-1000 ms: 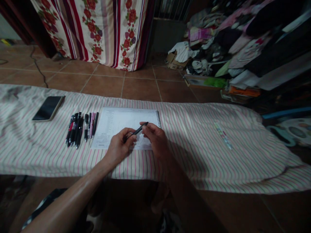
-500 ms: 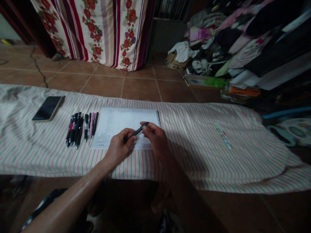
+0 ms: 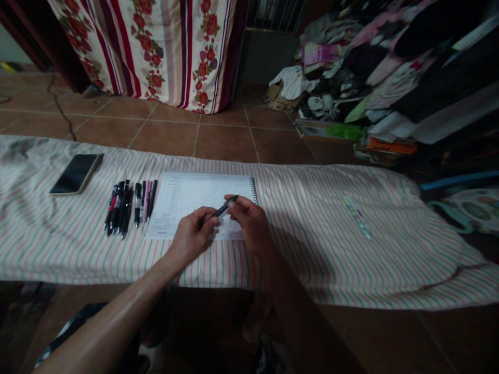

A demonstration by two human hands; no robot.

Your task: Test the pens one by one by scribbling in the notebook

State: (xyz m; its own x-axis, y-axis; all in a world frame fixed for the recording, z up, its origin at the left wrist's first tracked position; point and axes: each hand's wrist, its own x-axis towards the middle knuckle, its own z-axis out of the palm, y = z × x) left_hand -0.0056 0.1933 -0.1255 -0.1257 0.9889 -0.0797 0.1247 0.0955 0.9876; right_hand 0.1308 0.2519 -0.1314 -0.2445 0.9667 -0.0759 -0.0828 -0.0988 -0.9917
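A dark pen (image 3: pixel 222 209) is held slantwise above the notebook, its tip end up to the right. My left hand (image 3: pixel 194 228) is closed round the lower left end of it, which the fingers partly hide. With thumb and fingers, my right hand (image 3: pixel 249 221) pinches the upper right end. Under both hands lies an open spiral notebook (image 3: pixel 187 189) with printed pages and its coil at the right. Left of the notebook several pens (image 3: pixel 121 210) lie side by side, most of them black, one of them a pink pen (image 3: pixel 147 202).
A phone (image 3: pixel 76 174) lies at the left on the striped cloth (image 3: pixel 304 197). At the right is a pale, multicoloured pen-like stick (image 3: pixel 358 218). Beyond the cloth are a tiled floor (image 3: pixel 226 137), a flowered curtain (image 3: pixel 167 52) and a heap of clothes (image 3: pixel 331 57).
Almost nothing differs. Both hands keep hold of the pen over the notebook, with only a slight shift of the fingers and the view.
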